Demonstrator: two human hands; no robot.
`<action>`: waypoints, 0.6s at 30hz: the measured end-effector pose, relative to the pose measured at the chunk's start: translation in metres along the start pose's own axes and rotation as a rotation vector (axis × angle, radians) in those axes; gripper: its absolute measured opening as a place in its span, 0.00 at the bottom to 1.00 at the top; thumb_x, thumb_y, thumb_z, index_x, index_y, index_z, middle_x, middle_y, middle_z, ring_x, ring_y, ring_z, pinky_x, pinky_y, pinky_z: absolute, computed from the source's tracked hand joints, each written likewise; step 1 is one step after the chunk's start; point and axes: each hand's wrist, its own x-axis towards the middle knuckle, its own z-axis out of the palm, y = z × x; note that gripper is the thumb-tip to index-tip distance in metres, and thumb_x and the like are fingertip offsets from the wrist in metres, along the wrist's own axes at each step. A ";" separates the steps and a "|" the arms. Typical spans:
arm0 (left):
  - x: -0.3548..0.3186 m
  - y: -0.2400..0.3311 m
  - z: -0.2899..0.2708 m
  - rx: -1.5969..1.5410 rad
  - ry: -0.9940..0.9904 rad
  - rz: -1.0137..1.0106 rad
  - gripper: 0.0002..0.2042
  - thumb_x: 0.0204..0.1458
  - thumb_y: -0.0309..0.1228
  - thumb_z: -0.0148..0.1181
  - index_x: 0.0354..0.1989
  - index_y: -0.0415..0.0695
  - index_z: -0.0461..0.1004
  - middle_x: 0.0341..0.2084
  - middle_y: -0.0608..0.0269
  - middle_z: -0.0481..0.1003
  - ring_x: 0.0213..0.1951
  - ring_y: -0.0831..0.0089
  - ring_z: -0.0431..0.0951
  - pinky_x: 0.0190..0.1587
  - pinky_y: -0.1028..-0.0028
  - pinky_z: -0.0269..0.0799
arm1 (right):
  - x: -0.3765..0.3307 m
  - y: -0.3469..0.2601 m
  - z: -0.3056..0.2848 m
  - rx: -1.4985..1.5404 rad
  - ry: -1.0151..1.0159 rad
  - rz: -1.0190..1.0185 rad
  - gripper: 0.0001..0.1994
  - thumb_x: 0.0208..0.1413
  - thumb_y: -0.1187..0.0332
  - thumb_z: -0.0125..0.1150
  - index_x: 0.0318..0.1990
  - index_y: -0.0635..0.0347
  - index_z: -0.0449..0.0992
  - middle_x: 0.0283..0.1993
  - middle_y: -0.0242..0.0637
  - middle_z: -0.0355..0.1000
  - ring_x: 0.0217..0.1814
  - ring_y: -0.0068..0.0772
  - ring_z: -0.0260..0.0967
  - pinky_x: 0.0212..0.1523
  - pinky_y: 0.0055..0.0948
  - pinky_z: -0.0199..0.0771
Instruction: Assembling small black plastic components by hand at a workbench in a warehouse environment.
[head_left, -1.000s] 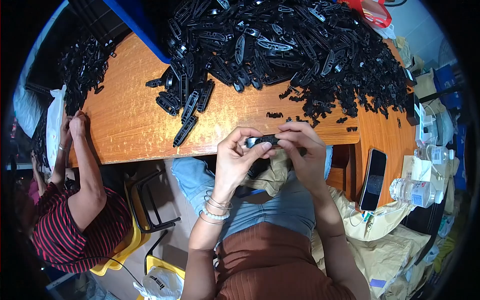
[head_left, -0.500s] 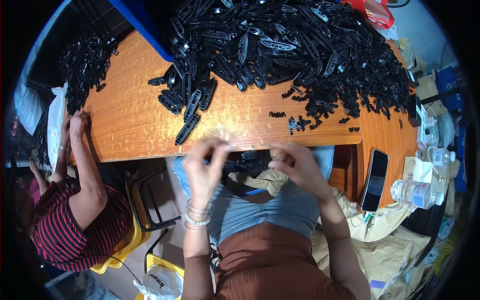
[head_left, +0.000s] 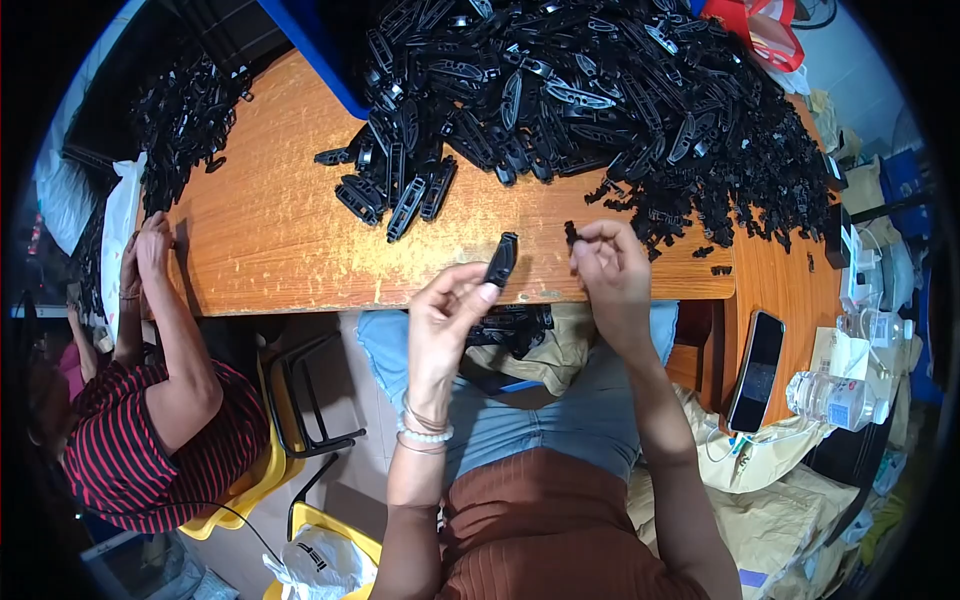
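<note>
Between the thumb and fingers of my left hand (head_left: 445, 310), a long narrow black plastic part (head_left: 502, 258) is held tilted upward above the table's near edge. My right hand (head_left: 612, 265), a little to the right, pinches a small toothed black plastic clip (head_left: 571, 233) at its fingertips. The two pieces are apart. Beyond the hands lies a large heap of long black plastic parts (head_left: 540, 100), some with open frames. A pile of small black clips (head_left: 745, 170) spreads along its right side. Dark pieces and brown paper (head_left: 560, 350) show in my lap.
A blue bin (head_left: 325, 60) stands at the far left of the heap. On the right are a phone (head_left: 757, 370) and a clear bottle (head_left: 835, 400). At the left, a co-worker in a striped top (head_left: 150, 450) has both hands at the table edge (head_left: 260, 308).
My left hand has taken the loose long part from the table and moved right. My right hand has gone forward and now pinches a small clip. The view has shifted slightly.
</note>
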 end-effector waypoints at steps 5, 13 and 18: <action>0.001 -0.001 0.028 -0.304 -0.236 0.014 0.13 0.46 0.13 0.57 0.40 0.35 0.64 0.40 0.46 0.74 0.43 0.64 0.77 0.48 0.70 0.72 | -0.022 -0.027 -0.005 0.369 -0.020 0.140 0.06 0.54 0.82 0.51 0.38 0.68 0.73 0.32 0.31 0.66 0.27 0.16 0.61 0.28 0.15 0.61; -0.010 0.009 0.037 0.110 -0.209 0.054 0.12 0.42 0.18 0.66 0.36 0.37 0.74 0.31 0.63 0.75 0.25 0.83 0.72 0.28 0.84 0.69 | -0.029 -0.020 -0.014 0.169 -0.249 -0.117 0.08 0.44 0.83 0.60 0.34 0.67 0.77 0.35 0.36 0.68 0.38 0.24 0.64 0.37 0.20 0.63; -0.016 0.017 0.040 0.027 -0.198 -0.048 0.11 0.44 0.17 0.63 0.38 0.35 0.73 0.25 0.64 0.75 0.24 0.81 0.76 0.28 0.84 0.72 | -0.027 -0.017 -0.018 -0.081 -0.194 -0.280 0.06 0.43 0.81 0.62 0.32 0.67 0.76 0.35 0.36 0.68 0.36 0.28 0.63 0.36 0.23 0.63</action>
